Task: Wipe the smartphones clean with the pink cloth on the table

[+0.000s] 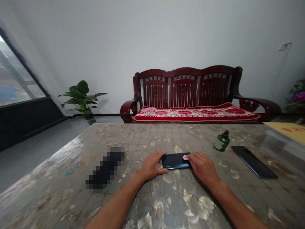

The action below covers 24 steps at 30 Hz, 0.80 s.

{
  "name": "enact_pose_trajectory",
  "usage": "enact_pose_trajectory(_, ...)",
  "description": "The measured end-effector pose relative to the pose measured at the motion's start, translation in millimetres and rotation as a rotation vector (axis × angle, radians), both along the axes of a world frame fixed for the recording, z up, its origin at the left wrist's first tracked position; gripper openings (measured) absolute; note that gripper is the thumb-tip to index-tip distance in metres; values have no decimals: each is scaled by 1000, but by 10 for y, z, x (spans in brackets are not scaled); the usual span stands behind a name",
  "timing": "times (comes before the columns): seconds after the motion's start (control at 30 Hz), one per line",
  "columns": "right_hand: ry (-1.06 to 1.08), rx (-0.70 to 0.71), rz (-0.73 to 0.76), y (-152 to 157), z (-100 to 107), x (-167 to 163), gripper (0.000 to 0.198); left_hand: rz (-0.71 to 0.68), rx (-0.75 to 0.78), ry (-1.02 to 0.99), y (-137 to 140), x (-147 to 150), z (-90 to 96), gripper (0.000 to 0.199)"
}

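Note:
A dark blue, glossy smartphone [175, 163] lies back side up on the table in front of me, its long side running left to right. My left hand [153, 164] grips its left end, thumb at the near edge and fingers at the far edge. Pinched in the fingers of my right hand [202, 165] is a small pink cloth [186, 157], pressed on the phone's back near its right end. Most of the cloth is hidden under the fingers. A green bottle [221, 141] with a black top stands beyond my right hand.
Another dark phone [254, 161] lies to the right, near a clear plastic box [274, 144] with a yellow sheet [288, 129] on it. On the left are a blurred-out dark object [105, 168] and coloured loops [73, 167]. A wooden bench [183, 86] stands behind the patterned table [152, 194].

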State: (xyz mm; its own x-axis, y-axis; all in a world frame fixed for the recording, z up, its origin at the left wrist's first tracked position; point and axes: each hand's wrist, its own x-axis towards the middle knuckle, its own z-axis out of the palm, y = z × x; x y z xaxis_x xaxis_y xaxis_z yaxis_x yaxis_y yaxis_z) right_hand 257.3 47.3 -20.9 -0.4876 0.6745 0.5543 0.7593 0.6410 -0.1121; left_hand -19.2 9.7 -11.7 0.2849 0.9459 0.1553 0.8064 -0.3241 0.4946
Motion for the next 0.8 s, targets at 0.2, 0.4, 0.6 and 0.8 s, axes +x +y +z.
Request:
enact_pose_trajectory(0.2,-27,-67,4,-19,49,10,19,42,-46,-63,-8,0,10,73)
enact_pose_trajectory(0.4,-193,-182,-29,-13,243,-46,21,78,-62,-128,-4,9,-12,84)
enact_pose_trajectory(0.6,-312,-228,-36,1,378,-118,21,109,-81,-185,30,0,-72,92)
enact_pose_trajectory(0.8,-271,-223,36,-83,326,-217,22,119,-100,-213,36,6,-69,95)
